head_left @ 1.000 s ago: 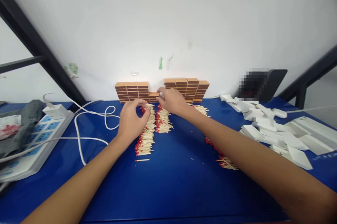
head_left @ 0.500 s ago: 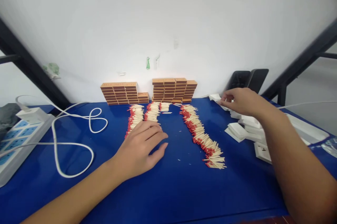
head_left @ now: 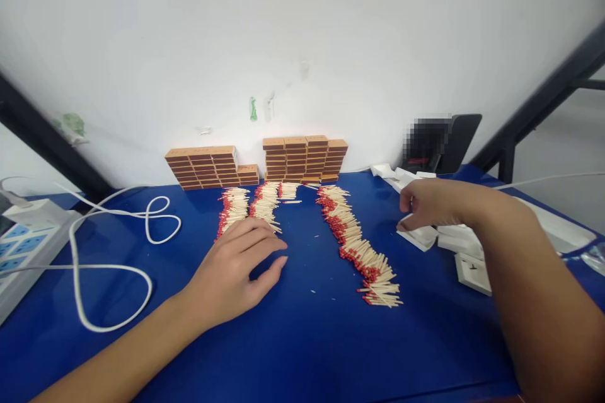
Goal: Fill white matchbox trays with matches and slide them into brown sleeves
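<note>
My left hand (head_left: 241, 267) is palm down on the blue table, thumb apart from the loosely bent fingers, with nothing visible in it. It covers the near ends of two rows of red-headed matches (head_left: 265, 204). A longer, curving row of matches (head_left: 350, 236) lies to its right. On the right, my right hand (head_left: 432, 201) hangs over a group of small white trays (head_left: 458, 240), fingers curled and a gap between thumb and forefinger. Its thumb tip is at the edge of one white tray (head_left: 422, 238); whether they touch is unclear.
Stacked brown matchboxes (head_left: 203, 166) and a second stack (head_left: 302, 160) stand against the white wall. A power strip (head_left: 40, 245) and a looped white cable (head_left: 146, 283) lie at left. Dark objects (head_left: 460, 141) lean at the back right. Match splinters dot the blue table (head_left: 302, 340).
My right hand has come nearer, from the far trays to a closer one. My left hand stays over the match rows. The camera view has shifted slightly.
</note>
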### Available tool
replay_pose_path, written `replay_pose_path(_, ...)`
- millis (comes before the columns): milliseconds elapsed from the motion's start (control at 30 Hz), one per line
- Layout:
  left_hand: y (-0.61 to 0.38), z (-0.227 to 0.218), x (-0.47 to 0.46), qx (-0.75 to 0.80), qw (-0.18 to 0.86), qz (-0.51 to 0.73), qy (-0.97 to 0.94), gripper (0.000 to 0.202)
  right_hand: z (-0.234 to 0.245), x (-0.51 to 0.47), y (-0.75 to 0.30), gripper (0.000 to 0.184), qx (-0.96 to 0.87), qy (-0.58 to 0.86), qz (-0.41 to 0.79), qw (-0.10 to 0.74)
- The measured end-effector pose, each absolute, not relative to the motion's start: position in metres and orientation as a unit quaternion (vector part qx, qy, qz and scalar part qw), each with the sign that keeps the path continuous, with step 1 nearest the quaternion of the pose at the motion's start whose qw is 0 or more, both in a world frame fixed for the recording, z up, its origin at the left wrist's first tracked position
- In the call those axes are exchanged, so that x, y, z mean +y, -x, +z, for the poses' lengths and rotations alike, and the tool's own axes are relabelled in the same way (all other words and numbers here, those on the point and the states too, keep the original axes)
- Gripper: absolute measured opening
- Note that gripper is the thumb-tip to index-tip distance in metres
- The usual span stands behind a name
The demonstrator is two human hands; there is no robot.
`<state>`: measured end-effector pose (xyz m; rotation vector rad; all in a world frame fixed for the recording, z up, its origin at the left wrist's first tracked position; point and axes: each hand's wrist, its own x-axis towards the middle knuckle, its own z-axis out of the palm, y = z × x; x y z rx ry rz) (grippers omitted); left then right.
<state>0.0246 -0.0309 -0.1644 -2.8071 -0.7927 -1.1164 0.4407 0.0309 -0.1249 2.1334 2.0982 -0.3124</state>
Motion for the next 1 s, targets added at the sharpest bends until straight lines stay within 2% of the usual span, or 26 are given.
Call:
replay_pose_path(100, -0.025, -0.164, -0.032, -0.252, 0.009, -0.356, 0.900, 0.022, -0.111, 0.023, -0.420, 0.032, 0.699, -0.711, -0.073, -0.018)
replay_pose_path(167, -0.025, -0.165, -0.032, -0.253, 0.011, -0.357, 0.899, 0.022, -0.105, 0.014, -0.395, 0.039, 0.734, -0.665, -0.055, -0.125)
replay_pose_path(233, -0.025, -0.166, -0.033, -0.261, 0.011, -0.357, 0.897, 0.024, -0.106, 0.002, -0.360, 0.046, 0.769, -0.592, -0.094, -0.221)
replay_pose_path(267, -0.025, -0.166, -0.033, -0.269, 0.007, -0.357, 0.895, 0.025, -0.110, -0.005, -0.341, 0.049, 0.786, -0.553, -0.133, -0.244)
replay_pose_path(367, -0.025, -0.166, -0.033, -0.291, -0.012, -0.346, 0.892, 0.031, -0.127, -0.022, -0.293, 0.055, 0.831, -0.429, -0.283, -0.211)
replay_pose_path(433, -0.025, -0.167, -0.033, -0.297, -0.022, -0.328, 0.896, 0.035, -0.136, -0.023, -0.279, 0.053, 0.850, -0.390, -0.298, -0.191)
replay_pose_path(533, -0.025, -0.168, -0.034, -0.297, -0.031, -0.295, 0.908, 0.040, -0.138, 0.000, -0.284, 0.028, 0.851, -0.432, -0.197, -0.226)
replay_pose_path(600, -0.026, -0.170, -0.036, -0.292, -0.040, -0.284, 0.912, 0.042, -0.133, 0.027, -0.294, 0.021, 0.823, -0.506, -0.111, -0.235)
replay_pose_path(733, -0.027, -0.172, -0.036, -0.292, -0.061, -0.274, 0.914, 0.042, -0.127, 0.078, -0.299, 0.019, 0.771, -0.632, -0.009, -0.079)
replay_pose_path(1000, -0.023, -0.176, -0.033, -0.289, -0.059, -0.283, 0.913, 0.038, -0.145, 0.101, -0.280, 0.020, 0.754, -0.656, 0.021, -0.001)
